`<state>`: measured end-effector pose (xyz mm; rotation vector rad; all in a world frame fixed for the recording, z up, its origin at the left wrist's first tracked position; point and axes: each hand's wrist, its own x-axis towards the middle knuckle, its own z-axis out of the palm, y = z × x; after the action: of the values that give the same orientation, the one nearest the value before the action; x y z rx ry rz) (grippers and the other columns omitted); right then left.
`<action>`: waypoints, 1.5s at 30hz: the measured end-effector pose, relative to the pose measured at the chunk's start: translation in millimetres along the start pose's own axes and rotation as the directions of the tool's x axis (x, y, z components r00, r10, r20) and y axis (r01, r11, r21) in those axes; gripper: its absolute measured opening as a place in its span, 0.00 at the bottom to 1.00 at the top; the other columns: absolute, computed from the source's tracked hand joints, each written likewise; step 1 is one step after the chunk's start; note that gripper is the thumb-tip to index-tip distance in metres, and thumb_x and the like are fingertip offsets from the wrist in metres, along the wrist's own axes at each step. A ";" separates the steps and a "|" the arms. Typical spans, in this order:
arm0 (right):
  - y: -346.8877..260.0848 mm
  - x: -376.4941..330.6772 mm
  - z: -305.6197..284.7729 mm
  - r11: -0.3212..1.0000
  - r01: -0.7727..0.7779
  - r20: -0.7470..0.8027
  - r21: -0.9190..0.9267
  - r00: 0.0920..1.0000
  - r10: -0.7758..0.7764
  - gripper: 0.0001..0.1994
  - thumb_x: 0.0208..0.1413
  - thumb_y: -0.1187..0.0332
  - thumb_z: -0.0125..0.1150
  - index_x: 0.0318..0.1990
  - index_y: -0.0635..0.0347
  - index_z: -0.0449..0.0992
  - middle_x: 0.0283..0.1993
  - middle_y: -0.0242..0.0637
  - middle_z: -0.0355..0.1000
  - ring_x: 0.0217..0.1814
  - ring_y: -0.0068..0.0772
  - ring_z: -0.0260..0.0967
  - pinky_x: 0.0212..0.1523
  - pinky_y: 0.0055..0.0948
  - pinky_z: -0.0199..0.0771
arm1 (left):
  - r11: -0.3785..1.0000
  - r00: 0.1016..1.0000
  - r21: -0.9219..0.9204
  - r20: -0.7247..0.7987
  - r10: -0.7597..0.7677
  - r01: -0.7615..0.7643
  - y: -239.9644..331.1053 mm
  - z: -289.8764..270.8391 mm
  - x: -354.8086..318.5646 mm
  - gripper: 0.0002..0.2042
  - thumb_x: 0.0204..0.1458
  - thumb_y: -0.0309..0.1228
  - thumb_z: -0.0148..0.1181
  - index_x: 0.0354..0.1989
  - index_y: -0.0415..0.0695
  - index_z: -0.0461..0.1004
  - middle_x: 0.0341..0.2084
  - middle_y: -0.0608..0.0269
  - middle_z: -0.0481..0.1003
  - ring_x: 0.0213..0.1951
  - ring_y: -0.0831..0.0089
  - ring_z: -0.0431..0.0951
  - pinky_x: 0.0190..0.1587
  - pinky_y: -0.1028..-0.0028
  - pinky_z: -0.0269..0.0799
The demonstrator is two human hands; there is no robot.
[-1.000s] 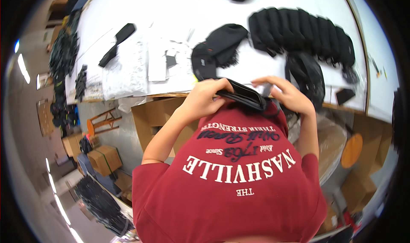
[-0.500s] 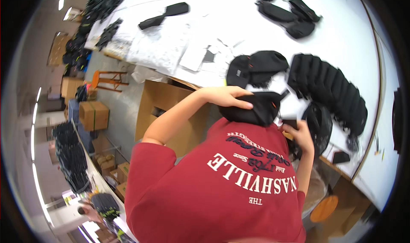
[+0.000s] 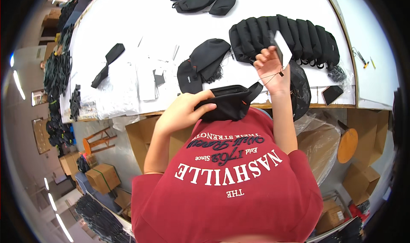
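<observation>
Head view: left hand (image 3: pixel 181 110) grips the black pouch (image 3: pixel 230 110). Right hand (image 3: pixel 272 70) curls at a white-faced card (image 3: pixel 283 49); its grip cannot be confirmed

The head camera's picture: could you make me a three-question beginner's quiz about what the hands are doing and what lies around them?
1. Which hand grips the black pouch?
2. True or false: the row of black pouches lies on the white table.
3. What flat thing does the raised right hand hold?

Key: 1. The left hand. 2. True. 3. A card.
</observation>
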<state>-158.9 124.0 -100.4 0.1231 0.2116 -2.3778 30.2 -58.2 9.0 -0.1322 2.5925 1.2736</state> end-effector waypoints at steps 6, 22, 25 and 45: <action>-10.8 -2.3 -15.5 0.986 -0.159 -0.101 -0.050 0.983 0.153 0.16 0.60 0.55 0.50 0.35 0.60 0.71 0.22 0.31 0.56 0.25 0.23 0.52 0.24 0.21 0.53 | 0.990 0.999 0.135 0.017 -0.030 0.028 9.6 2.0 4.7 0.09 0.54 0.34 0.55 0.36 0.41 0.68 0.16 0.49 0.70 0.22 0.52 0.73 0.24 0.63 0.65; 13.1 -1.9 -8.9 0.757 0.111 -0.432 -0.644 0.764 -0.479 0.15 0.59 0.57 0.47 0.25 0.56 0.64 0.16 0.27 0.59 0.11 0.18 0.47 0.14 0.22 0.47 | 0.992 1.000 0.127 0.016 0.007 -0.009 10.8 3.1 2.0 0.08 0.53 0.32 0.54 0.37 0.41 0.68 0.18 0.48 0.69 0.24 0.50 0.72 0.25 0.64 0.63; 14.0 -2.4 -17.6 0.705 0.126 -0.426 -0.698 0.718 -0.551 0.13 0.58 0.60 0.46 0.26 0.57 0.65 0.17 0.27 0.60 0.12 0.17 0.48 0.14 0.21 0.47 | 0.989 1.000 0.149 0.018 -0.006 0.003 12.8 0.9 2.2 0.08 0.54 0.32 0.54 0.37 0.42 0.68 0.18 0.48 0.70 0.24 0.51 0.73 0.25 0.62 0.65; 6.4 -30.2 24.1 0.260 0.160 0.131 -0.952 0.983 -0.125 0.14 0.57 0.63 0.59 0.23 0.61 0.75 0.17 0.15 0.57 0.18 0.07 0.45 0.18 0.17 0.43 | 0.908 0.956 0.360 -0.112 0.271 -0.215 -13.7 21.7 34.4 0.07 0.46 0.28 0.61 0.34 0.42 0.75 0.48 0.57 0.68 0.44 0.56 0.71 0.46 0.64 0.67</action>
<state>-133.3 135.2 -73.0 -0.5570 1.7016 -1.9684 3.6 -48.5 -23.2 0.1684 3.0028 0.8836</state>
